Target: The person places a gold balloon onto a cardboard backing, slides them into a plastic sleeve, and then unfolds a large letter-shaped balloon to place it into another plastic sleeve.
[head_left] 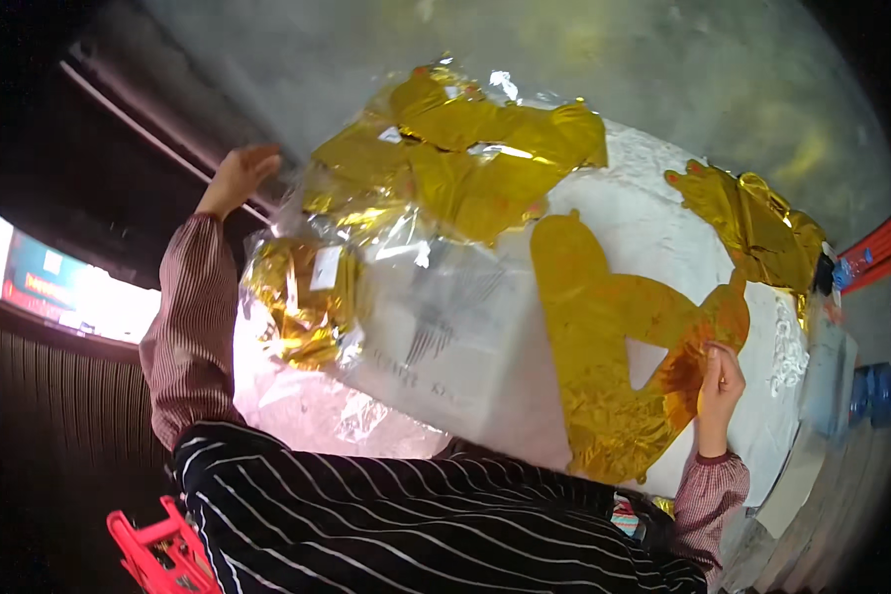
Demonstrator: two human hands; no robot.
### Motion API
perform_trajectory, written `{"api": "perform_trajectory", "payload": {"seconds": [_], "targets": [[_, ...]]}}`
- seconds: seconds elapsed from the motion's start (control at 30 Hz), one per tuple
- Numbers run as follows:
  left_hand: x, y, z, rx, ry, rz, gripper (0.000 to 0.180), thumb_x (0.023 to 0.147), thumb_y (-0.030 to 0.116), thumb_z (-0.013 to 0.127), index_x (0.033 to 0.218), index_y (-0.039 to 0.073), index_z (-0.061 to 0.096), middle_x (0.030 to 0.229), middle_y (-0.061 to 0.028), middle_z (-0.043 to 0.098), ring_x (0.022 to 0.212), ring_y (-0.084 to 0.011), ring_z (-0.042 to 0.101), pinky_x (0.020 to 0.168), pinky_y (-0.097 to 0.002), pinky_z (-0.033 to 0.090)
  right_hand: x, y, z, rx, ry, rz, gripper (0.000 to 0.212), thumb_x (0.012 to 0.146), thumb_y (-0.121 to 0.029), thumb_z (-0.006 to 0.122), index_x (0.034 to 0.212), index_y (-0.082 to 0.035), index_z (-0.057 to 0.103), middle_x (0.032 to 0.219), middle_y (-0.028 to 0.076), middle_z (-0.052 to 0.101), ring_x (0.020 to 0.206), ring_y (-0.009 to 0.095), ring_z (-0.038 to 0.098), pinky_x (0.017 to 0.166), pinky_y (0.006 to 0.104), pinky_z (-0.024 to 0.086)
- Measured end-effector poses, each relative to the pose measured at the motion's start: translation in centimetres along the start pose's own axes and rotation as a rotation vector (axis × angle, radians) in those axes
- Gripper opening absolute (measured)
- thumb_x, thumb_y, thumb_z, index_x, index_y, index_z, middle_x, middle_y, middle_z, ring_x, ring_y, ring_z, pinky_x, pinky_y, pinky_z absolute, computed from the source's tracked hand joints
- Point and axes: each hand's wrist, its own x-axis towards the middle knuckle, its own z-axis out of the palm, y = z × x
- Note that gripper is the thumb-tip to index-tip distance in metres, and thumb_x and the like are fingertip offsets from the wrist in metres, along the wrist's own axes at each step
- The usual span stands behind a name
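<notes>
A flat gold foil balloon (604,297) with a triangular hole lies on the right half of the white table. My right hand (720,396) is closed, pinching this balloon at its right edge. Off the table's left side, my left hand (240,178) is raised with its fingers drawn together. Whether anything thin is between them cannot be made out. Nearest to it are clear plastic bags with flat gold foil balloons (465,163) at the back. Closer to me sits a crumpled gold foil pack (302,297) in clear plastic, with a white label.
A large clear plastic bag (416,346) covers the table's middle. More gold foil balloons (757,228) hang over the far right edge. A bright screen (69,282) stands at left, a red plastic stool (163,549) at lower left. Blue bottles (876,394) are at far right.
</notes>
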Motion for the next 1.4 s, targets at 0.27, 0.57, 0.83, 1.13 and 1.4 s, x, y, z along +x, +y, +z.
{"api": "perform_trajectory", "payload": {"seconds": [0.27, 0.57, 0.83, 1.13, 1.4], "targets": [[-17.9, -5.3, 1.9, -0.19, -0.038, -0.272, 0.033, 0.083, 0.018, 0.061, 0.108, -0.002, 0.058, 0.095, -0.0117, 0.064, 0.088, -0.0163, 0.06, 0.077, -0.0293, 0.046, -0.3, -0.9, 0.4, 0.032, -0.01, -0.118, 0.018, 0.089, -0.007, 0.048, 0.085, 0.007, 0.058, 0.087, 0.013, 0.061, 0.081, 0.02, 0.057, 0.074, 0.0272, 0.044], [-8.9, 2.2, 5.8, -0.046, 0.087, 0.084, 0.034, 0.081, 0.022, 0.06, 0.109, 0.002, 0.059, 0.099, -0.0204, 0.062, 0.092, -0.028, 0.062, 0.08, -0.0348, 0.047, -0.4, 0.2, 0.3, 0.033, 0.016, -0.113, 0.016, 0.089, -0.007, 0.049, 0.085, 0.006, 0.058, 0.085, 0.012, 0.061, 0.078, 0.019, 0.057, 0.072, 0.0266, 0.044], [5.3, -0.9, 9.4, 0.271, 0.27, -0.373, 0.051, 0.076, 0.045, 0.062, 0.101, 0.001, 0.062, 0.101, -0.0229, 0.06, 0.097, -0.0359, 0.058, 0.08, -0.0407, 0.047, -0.3, 0.3, -0.2, 0.0, 0.068, -0.036, 0.015, 0.088, -0.006, 0.049, 0.084, 0.007, 0.058, 0.082, 0.012, 0.06, 0.077, 0.021, 0.058, 0.071, 0.0274, 0.045], [9.0, -2.8, 11.7, 0.117, 0.228, -0.439, 0.031, 0.065, 0.027, 0.07, 0.086, 0.006, 0.063, 0.081, -0.016, 0.065, 0.079, -0.0273, 0.064, 0.073, -0.0347, 0.048, 0.2, -0.1, 0.1, -0.017, 0.029, 0.004, 0.013, 0.087, -0.005, 0.051, 0.083, 0.006, 0.058, 0.083, 0.013, 0.061, 0.075, 0.021, 0.058, 0.068, 0.0278, 0.045], [8.3, -3.9, 4.5, -0.543, 0.582, 0.074, 0.008, 0.085, 0.01, 0.058, 0.082, 0.005, 0.053, 0.071, 0.0011, 0.053, 0.063, -0.0073, 0.048, 0.059, -0.0215, 0.039, 0.1, -0.5, 0.2, 0.003, -0.024, -0.019, 0.012, 0.086, -0.004, 0.052, 0.083, 0.006, 0.058, 0.083, 0.013, 0.061, 0.075, 0.021, 0.058, 0.068, 0.028, 0.045]]}}
